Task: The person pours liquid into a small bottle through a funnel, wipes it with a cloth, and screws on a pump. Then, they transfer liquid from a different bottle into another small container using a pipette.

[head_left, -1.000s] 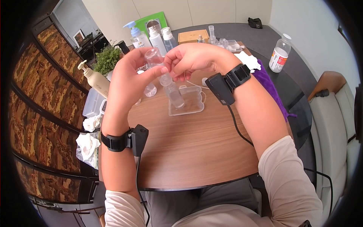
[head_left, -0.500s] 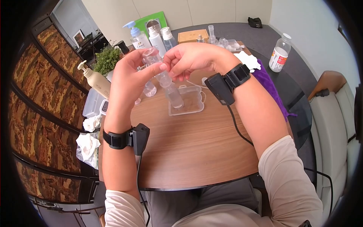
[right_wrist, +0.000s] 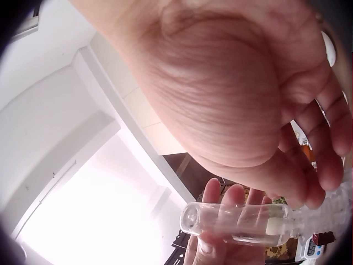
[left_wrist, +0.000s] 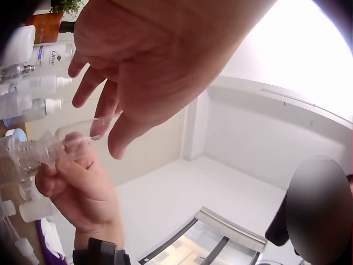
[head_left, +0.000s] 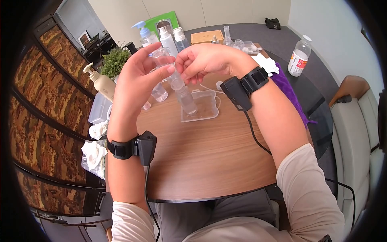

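A clear bottle [head_left: 162, 57] is upside down above a second clear bottle [head_left: 186, 101], joined neck to neck through a ridged clear middle piece [head_left: 176, 82]. My left hand [head_left: 139, 76] holds the upper bottle, thumb on the near side and fingers behind; in the right wrist view the left thumb [right_wrist: 205, 245] lies along its wall. My right hand [head_left: 211, 60] has curled fingers and pinches at the ridged neck area, seen too in the left wrist view. The lower bottle's base overlaps a shallow clear tray [head_left: 201, 119] in the head view.
Pump bottles [head_left: 167, 42], a green plant [head_left: 115, 60] and a beige dispenser [head_left: 100, 82] stand behind and left. A labelled plastic bottle [head_left: 299, 58] and purple cloth [head_left: 288, 88] lie right. Crumpled tissues [head_left: 93, 153] are at the left edge.
The left hand's index finger has straightened and lifted away from the upper bottle, and the fingers spread a little. The right hand stays at the neck area.
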A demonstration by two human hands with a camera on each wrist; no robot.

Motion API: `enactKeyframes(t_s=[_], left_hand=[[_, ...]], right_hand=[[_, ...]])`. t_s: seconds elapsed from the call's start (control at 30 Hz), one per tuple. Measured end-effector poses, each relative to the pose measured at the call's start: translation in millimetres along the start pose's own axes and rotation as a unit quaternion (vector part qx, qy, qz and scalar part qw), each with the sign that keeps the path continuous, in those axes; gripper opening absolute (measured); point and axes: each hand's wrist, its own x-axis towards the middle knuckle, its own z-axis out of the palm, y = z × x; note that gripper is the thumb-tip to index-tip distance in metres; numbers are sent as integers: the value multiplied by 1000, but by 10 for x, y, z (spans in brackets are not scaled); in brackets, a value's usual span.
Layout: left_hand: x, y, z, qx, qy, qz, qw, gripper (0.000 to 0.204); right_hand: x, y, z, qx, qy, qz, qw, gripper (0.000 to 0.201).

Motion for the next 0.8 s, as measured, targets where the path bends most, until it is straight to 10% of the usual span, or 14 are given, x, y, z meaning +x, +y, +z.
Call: enactKeyframes(t_s=[0.8], left_hand=[[-13,7,35,5,24,25,999,50]], right_hand=[[9,13,5,-9,-2,1,1000,14]])
